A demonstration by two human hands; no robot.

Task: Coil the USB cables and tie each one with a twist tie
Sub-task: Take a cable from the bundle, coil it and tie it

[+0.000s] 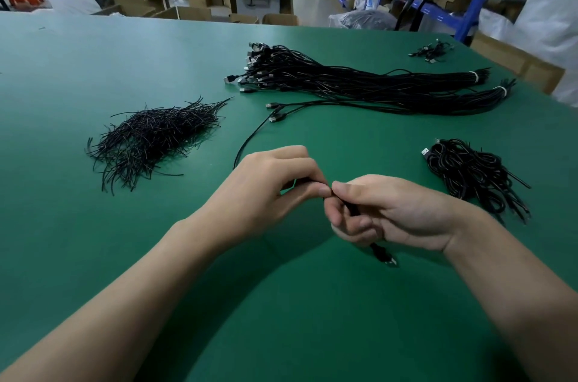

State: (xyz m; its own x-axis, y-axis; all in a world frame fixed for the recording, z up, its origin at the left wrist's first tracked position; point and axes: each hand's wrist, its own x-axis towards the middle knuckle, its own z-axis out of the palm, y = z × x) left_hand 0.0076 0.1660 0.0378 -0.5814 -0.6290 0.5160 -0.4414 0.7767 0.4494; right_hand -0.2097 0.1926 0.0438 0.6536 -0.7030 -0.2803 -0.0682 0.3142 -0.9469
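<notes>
Left hand (275,184) and right hand (391,212) meet low at centre over the green surface (93,68). Both are curled, fingertips almost touching, and each pinches the same black cable (247,143).

- Far left: loose heap of twist ties (153,140), not touched.
- Cable: long axis runs away from the camera. The strand curves up from behind the left hand toward the far plugs. A short tail with its plug (389,261) hangs below the right hand, pointing at the camera.
- Behind, right of centre: big bundle (359,84) of straight cables.
- Right: pile of finished coils (469,175).

Judgement: coiling is just starting, with most of the length still laid out. Next, draw loops into the right hand, then reach left for a tie.
</notes>
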